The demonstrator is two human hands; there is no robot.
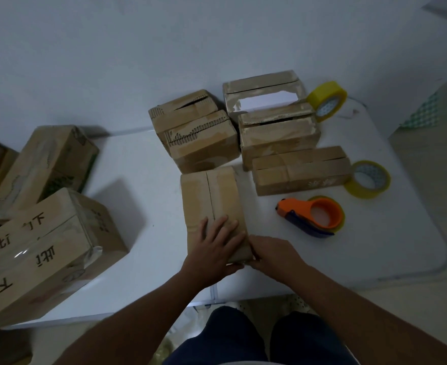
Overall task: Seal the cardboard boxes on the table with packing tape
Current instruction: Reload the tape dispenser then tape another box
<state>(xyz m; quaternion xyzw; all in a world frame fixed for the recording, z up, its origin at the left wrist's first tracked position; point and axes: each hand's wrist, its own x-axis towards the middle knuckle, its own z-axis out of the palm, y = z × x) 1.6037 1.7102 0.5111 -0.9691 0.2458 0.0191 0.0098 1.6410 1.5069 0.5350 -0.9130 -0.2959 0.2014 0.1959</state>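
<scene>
- A white table (pixel 143 185) carries everything.
- At the centre, near 6 o'clock, a small cardboard box (pixel 211 204) lies with its seam running 12 to 6.
- Toward 12 o'clock sits a box with torn corrugated flaps (pixel 198 138).
- At 1 o'clock, three more boxes sit close together in a row: a box showing white inside (pixel 261 93) farthest, a worn box (pixel 277 135) next, a flat box (pixel 298 172) nearest.
- At 2 o'clock a yellow tape roll (pixel 327 101) stands on edge beside the farthest box.
- At 3 o'clock a second tape roll (pixel 368 179) touches the flat box.
- At 4 o'clock lies an orange tape dispenser (pixel 314 216).
- At 9 o'clock a large printed box (pixel 40 248) lies tilted, with another large box (pixel 48 164) behind it.
</scene>
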